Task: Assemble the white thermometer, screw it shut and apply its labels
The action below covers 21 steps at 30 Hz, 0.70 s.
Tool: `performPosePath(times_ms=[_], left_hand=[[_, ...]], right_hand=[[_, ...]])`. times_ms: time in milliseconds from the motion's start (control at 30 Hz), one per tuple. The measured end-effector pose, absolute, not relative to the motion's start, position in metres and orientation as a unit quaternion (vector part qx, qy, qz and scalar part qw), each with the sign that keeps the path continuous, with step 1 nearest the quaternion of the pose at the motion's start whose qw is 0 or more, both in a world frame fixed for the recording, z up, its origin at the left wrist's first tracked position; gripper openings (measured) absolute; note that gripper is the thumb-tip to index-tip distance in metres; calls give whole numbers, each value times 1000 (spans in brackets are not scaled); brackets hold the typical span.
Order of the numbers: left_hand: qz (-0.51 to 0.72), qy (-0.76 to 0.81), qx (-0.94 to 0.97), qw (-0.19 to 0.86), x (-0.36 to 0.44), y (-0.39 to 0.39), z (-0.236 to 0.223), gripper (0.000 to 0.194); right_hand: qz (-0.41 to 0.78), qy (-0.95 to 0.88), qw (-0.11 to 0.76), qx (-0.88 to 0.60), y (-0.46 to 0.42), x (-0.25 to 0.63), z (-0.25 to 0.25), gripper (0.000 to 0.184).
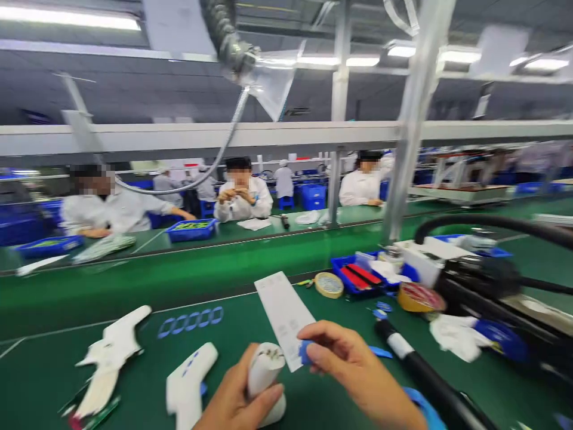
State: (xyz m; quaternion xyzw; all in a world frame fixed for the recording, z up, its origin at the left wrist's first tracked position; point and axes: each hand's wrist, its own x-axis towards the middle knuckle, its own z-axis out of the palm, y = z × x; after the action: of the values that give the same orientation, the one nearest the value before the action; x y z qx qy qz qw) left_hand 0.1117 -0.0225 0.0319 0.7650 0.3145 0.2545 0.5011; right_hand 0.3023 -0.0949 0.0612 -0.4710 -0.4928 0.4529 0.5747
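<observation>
To my eye the white housing (265, 373) is light, stiff and a bit slick, best held round its smooth body, away from the detailed top end. It sits in the left grip (239, 391), wrapped around it, over the green counter (147, 388). The right grip (351, 364) pinches a small, probably light blue piece (305, 352) by the pale card's (280, 310) near end.
</observation>
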Motion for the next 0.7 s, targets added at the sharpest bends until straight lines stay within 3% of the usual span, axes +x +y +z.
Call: performPosePath(times_ms=[200,367,500,600,700], left_hand=[[188,223,762,578,112,-14,43,35],[193,220,775,560,111,-14,41,28],[186,273,785,524,110,-9,30,33],[193,313,791,488,111,-7,25,39],[239,270,795,488,110,-11,28,42]], right_hand=[[511,-507,520,-460,-88,292,85,31],[538,-518,489,-451,-83,284,84,31],[550,-505,487,-454,-80,283,69,36],[503,-554,491,-445,-76,283,56,33],[382,-647,480,-453,-74,279,46,31]])
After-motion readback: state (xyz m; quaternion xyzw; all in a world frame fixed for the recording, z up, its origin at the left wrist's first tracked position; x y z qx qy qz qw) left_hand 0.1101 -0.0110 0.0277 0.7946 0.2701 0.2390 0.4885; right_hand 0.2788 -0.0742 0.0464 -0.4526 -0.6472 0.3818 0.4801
